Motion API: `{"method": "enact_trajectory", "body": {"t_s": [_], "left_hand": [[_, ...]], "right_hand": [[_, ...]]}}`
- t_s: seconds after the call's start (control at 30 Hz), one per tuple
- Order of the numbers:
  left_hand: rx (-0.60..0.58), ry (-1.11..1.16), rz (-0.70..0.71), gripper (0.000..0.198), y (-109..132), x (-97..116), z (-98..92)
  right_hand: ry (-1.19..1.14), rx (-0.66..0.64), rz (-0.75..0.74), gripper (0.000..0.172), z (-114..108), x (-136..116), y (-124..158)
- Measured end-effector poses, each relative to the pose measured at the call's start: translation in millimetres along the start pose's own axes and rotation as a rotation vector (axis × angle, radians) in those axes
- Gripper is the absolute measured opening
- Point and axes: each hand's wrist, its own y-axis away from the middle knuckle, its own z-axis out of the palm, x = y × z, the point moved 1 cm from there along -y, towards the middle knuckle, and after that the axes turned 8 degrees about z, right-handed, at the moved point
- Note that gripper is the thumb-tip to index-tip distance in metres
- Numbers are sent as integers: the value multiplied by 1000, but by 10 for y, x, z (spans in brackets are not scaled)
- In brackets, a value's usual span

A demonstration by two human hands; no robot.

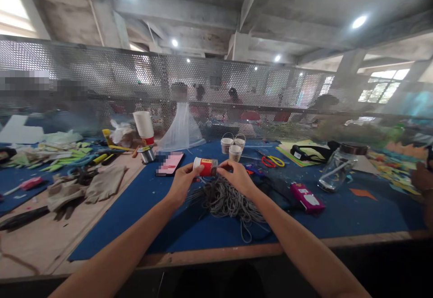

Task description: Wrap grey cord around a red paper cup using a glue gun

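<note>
My left hand (pixel 182 181) is wrapped around a red and white paper cup (pixel 205 166) lying on its side in the air, its white end to the left. Around the cup's right end runs a grey band (pixel 214 167) that looks like wound cord. There the fingertips of my right hand (pixel 235 177) are pinched together, on what seems to be the grey cord; the strand itself is too small to see clearly. Just beneath both hands a loose heap of grey cord (pixel 233 201) lies on the blue mat (pixel 125 225).
Small white cups with handles (pixel 235 152) stand behind my hands. Scissors (pixel 272 161), a purple box (pixel 307 197) and a glass jar (pixel 338 167) lie to the right. A pink phone (pixel 170 163), a wire spool (pixel 147 154), stacked paper cups (pixel 144 126) and gloves (pixel 104 183) are left. Mesh screen (pixel 209 70) behind.
</note>
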Motion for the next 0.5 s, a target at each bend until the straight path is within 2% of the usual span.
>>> {"method": "enact_trajectory", "body": {"t_s": [0.2, 0.5], "left_hand": [[-36, -67, 32, 40, 14, 15, 13], [-99, -129, 109, 34, 42, 69, 55]], "right_hand": [[-68, 11, -43, 21, -31, -92, 42], [-25, 55, -81, 22, -59, -163, 80]]}}
